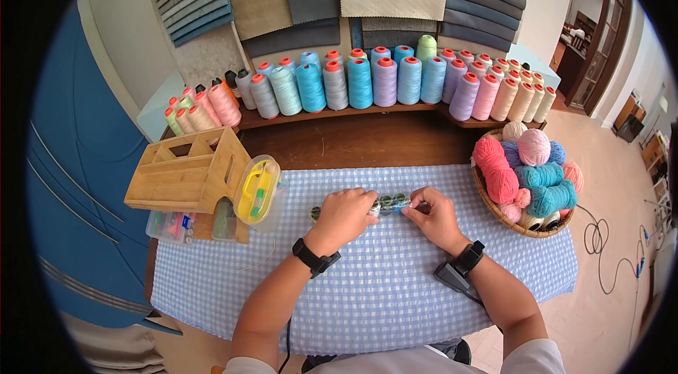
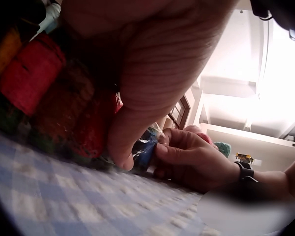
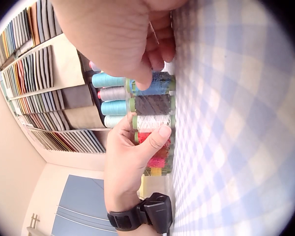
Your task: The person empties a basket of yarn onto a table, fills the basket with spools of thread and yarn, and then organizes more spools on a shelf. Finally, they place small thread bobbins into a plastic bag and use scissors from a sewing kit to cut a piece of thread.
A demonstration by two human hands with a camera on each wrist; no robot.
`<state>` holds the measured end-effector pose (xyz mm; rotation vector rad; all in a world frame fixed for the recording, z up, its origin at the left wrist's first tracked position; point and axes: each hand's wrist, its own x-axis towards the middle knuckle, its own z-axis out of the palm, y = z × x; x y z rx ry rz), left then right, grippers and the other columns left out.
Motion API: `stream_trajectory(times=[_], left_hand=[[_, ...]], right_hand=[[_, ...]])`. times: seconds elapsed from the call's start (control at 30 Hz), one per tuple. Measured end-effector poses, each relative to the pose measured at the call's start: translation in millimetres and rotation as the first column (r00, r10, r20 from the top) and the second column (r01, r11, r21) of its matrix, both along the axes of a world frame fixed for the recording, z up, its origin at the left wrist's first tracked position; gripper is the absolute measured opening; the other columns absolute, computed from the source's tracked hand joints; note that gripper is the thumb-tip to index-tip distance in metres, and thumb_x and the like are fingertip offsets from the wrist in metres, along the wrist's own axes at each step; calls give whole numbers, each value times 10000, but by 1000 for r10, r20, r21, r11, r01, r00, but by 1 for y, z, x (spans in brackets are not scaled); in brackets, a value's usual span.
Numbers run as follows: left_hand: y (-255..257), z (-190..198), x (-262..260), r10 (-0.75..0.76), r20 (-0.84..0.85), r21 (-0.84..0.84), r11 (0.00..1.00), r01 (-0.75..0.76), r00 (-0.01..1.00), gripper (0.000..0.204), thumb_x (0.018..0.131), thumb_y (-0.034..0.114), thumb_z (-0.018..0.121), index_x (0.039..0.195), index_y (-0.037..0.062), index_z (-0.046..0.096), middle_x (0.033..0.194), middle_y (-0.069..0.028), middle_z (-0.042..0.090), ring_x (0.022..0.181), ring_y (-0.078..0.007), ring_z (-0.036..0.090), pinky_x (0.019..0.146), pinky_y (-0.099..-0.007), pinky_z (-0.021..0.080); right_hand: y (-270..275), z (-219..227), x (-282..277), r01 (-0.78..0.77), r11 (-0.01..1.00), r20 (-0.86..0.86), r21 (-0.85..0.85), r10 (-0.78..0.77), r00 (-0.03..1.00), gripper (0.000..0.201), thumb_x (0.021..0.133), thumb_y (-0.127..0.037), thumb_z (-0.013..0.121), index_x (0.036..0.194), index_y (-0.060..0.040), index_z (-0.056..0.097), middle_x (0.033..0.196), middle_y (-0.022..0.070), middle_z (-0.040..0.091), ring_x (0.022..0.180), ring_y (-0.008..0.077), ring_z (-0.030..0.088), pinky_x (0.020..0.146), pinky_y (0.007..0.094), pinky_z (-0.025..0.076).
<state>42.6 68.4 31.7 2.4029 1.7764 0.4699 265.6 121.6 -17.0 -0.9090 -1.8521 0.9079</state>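
Note:
A row of small thread spools with green ends lies in shiny clear wrap on the checked cloth. My left hand [image 1: 344, 217] grips the row from above, its thumb on the white spool [image 3: 152, 122]. Red spools [image 2: 92, 129] and a yellow one [image 3: 156, 171] extend under and past that hand. Beyond the white spool come a dark grey spool [image 3: 152, 104] and a blue spool [image 3: 160, 84] at the right end. There my right hand [image 1: 436, 217] pinches the clear wrap with thumb and forefinger, right at the blue spool. A thin pale strand [image 3: 154, 33] shows by its fingers.
A wicker basket [image 1: 482, 187] of yarn balls stands at the right. Leftward are a wooden organizer [image 1: 173, 180], a yellow-handled tool in a clear case [image 1: 260, 190] and a clear box [image 1: 168, 227]. Large thread cones [image 1: 360, 84] line a shelf behind. Blue checked cloth [image 1: 367, 289] covers the table.

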Motion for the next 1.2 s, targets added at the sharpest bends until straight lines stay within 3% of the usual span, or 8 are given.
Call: stream_trajectory(times=[0.13,0.2,0.33,0.5,0.53,0.6,0.8,1.2], left_hand=[[0,-2,0,-2,9,14,1000,2,1000,381,793,274,814,1082,52,701,882,-96,710,823,-295,707,710,-418,555],[0,-2,0,-4,18,38,999,4,1000,333,789,257,818,1020,51,694,856,-96,701,810,-292,709,696,-416,556],[0,-1,1,-4,27,64,998,2,1000,292,780,239,824,953,50,685,829,-94,694,798,-288,712,681,-413,557],[0,-1,0,0,15,39,999,0,1000,335,785,261,820,1017,55,692,867,-94,704,816,-293,709,695,-416,555],[1,-2,-1,4,3,11,1000,-4,1000,386,792,282,813,1087,59,701,902,-95,712,833,-299,706,710,-419,554],[1,-2,-1,2,5,9,1000,-2,1000,384,791,281,814,1084,60,701,899,-94,711,833,-298,706,710,-419,553],[1,0,0,-2,6,-26,1000,2,1000,376,785,266,823,1074,57,702,897,-91,717,835,-290,708,712,-416,555],[-2,7,-4,41,-2,-69,997,-41,999,426,756,313,842,1088,83,704,943,-95,738,875,-302,714,730,-427,561]], right_hand=[[2,-4,3,-9,998,6,62,9,1000,182,848,-25,789,839,3,609,938,101,714,744,149,684,657,278,568],[3,-3,5,-31,979,-79,-200,16,997,159,879,-17,758,854,9,603,927,95,735,748,128,692,652,272,567],[3,-5,4,-33,986,-81,-165,20,997,128,908,-23,729,890,16,609,903,95,743,774,120,708,662,261,571],[-1,5,2,-85,937,-204,-338,15,979,159,914,-80,749,918,28,633,920,104,737,846,136,726,712,259,589],[-1,5,2,-85,937,-203,-338,16,979,159,914,-80,749,918,28,633,920,104,737,846,136,726,712,259,589],[0,6,4,-36,980,25,-197,42,999,200,862,-86,807,904,21,643,947,98,731,853,137,719,722,263,591],[1,-1,-1,-17,1000,3,4,17,1000,208,771,-30,857,810,-3,654,962,95,707,761,130,682,682,266,578],[0,-1,-1,11,999,-2,-43,-12,1000,214,795,-4,822,767,13,611,972,130,715,711,158,661,634,291,550]])
